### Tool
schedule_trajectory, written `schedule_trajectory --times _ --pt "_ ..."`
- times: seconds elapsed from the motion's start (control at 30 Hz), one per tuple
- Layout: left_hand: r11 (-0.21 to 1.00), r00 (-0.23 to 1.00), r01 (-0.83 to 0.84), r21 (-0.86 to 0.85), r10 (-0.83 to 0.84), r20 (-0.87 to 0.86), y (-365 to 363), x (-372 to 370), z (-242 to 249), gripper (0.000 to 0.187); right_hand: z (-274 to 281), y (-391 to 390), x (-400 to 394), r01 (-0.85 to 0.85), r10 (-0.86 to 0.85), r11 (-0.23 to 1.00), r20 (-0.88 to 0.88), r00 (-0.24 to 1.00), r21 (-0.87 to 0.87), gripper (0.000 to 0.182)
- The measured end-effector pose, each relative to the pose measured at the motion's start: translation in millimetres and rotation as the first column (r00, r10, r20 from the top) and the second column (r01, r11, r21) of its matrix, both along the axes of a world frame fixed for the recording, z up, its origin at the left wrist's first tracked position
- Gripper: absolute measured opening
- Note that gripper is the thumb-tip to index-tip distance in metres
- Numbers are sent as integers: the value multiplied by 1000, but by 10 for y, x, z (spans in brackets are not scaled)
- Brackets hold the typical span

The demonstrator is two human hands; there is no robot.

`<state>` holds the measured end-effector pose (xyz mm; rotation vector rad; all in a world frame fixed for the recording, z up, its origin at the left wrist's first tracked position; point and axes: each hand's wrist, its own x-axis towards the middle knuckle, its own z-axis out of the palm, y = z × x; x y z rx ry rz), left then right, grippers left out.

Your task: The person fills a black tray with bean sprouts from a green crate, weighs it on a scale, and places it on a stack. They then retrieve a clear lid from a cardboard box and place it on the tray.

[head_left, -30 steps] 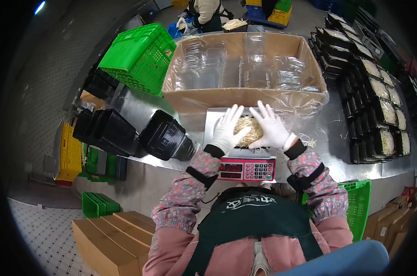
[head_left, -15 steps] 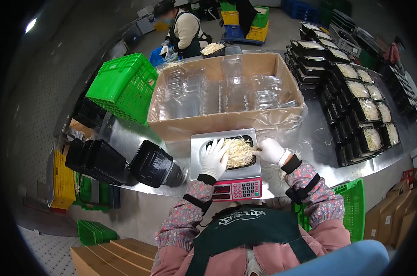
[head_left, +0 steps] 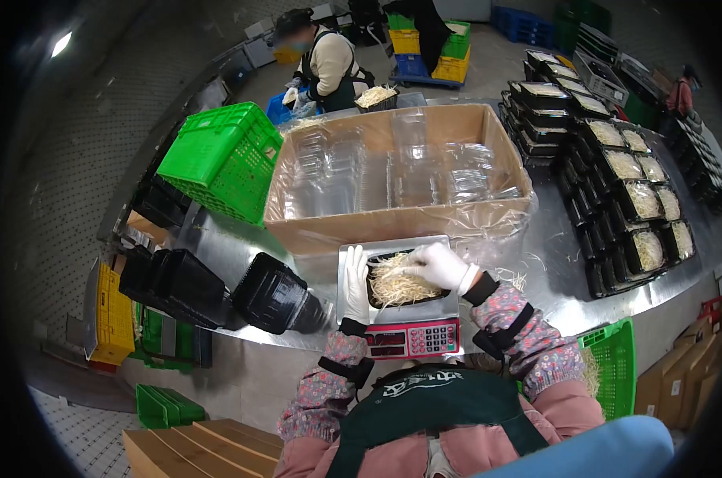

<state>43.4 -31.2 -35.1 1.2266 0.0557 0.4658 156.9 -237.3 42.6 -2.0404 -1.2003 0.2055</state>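
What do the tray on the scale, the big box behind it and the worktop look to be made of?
The tray looks like thin black plastic, glossy at its rim. The big box is brown cardboard with a matte face, lined with clear crinkled film. The worktop appears to be stainless steel: grey, with dull reflections.

Both hands wear thin white gloves, smooth and slightly shiny: the left hand [head_left: 355, 275] lies flat at the tray's edge, the right hand [head_left: 438, 265] rests on the sprouts [head_left: 397, 285], which look pale, stringy and matt. The tray [head_left: 373, 296] is glossy black plastic. The scale [head_left: 398, 319] has a brushed metal pan and a glossy red plastic front. The table [head_left: 552, 239] is bare metal, dull-shiny with smeared reflections. The box [head_left: 393, 219] is matt brown cardboard lined with thin clear film; the lids [head_left: 377, 171] inside are clear glossy plastic. The crate [head_left: 221, 159] is bright green plastic lattice. The sleeves [head_left: 528, 350] are soft printed cloth.
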Motion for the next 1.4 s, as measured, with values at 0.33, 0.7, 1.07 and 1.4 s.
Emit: schedule_trajectory --times 0.33,0.7,1.07,1.4 --pt "82 997 10 997 75 -16 -265 -79 382 92 -343 54 -146 45 -21 996 271 962 -83 65" --pt "-161 980 195 967 74 -186 -229 192 44 69 -762 191 -213 106 -90 976 92 992 -188 65" --pt "116 966 243 963 67 -251 -4 -269 817 95 -47 -520 -12 315 -326 933 35 945 175 46" --pt "-89 953 294 952 100 -285 34 153 541 112 -569 183 -240 66 -27 987 255 967 -146 54"
